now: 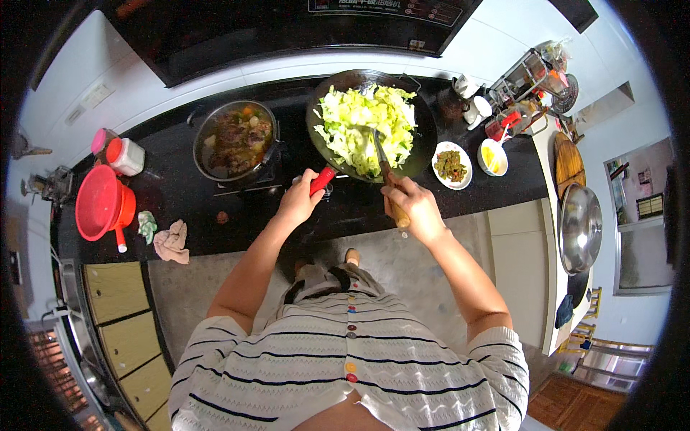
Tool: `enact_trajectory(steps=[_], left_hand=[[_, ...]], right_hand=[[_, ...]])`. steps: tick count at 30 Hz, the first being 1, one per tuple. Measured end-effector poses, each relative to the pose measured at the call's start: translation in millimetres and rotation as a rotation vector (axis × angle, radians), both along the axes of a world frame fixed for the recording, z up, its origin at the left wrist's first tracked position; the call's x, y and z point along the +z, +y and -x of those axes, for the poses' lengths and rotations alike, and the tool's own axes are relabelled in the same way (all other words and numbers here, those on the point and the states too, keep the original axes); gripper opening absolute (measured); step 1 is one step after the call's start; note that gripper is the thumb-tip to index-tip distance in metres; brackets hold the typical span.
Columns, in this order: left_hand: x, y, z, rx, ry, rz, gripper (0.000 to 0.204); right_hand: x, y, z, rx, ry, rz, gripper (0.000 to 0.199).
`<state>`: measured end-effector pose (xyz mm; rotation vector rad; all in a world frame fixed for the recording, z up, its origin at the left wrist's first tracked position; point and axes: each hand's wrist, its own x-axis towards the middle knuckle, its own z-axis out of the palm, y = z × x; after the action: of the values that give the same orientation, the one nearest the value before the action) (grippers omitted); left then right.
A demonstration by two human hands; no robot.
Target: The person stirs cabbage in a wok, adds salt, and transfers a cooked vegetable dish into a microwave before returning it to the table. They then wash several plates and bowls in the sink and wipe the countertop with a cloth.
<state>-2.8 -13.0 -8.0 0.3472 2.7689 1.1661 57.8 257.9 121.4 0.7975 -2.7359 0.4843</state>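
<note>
A black wok full of pale green chopped cabbage sits on the dark stove top. My left hand grips the wok's red handle. My right hand holds the wooden handle of a spatula whose metal blade lies in the cabbage.
A pot of dark stew stands left of the wok. Right of it are a small plate of chopped greens and a bowl with yellow contents. A red colander, a rag and a steel lid lie on the counters.
</note>
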Motion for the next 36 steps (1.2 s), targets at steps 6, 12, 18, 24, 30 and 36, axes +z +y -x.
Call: enact_trajectory(steps=[6, 12, 18, 24, 30, 36], left_hand=[[1, 6, 2, -0.030, -0.031, -0.009, 0.040], [9, 1, -3, 0.014, 0.015, 0.031, 0.041], [16, 8, -4, 0.011, 0.097, -0.040, 0.038], [10, -1, -5, 0.028, 0.110, -0.080, 0.038], [12, 6, -5, 0.025, 0.150, -0.061, 0.037], [3, -9, 12, -0.015, 0.182, -0.091, 0.036]], right_hand=[[-21, 7, 18, -0.070, -0.004, 0.010, 0.032], [20, -4, 15, -0.085, 0.043, 0.231, 0.026], [-37, -1, 42, -0.178, 0.127, 0.131, 0.029], [19, -25, -7, -0.021, -0.037, -0.010, 0.032], [-5, -14, 13, -0.061, -0.042, 0.036, 0.025], [53, 15, 48, -0.156, 0.175, 0.231, 0.023]])
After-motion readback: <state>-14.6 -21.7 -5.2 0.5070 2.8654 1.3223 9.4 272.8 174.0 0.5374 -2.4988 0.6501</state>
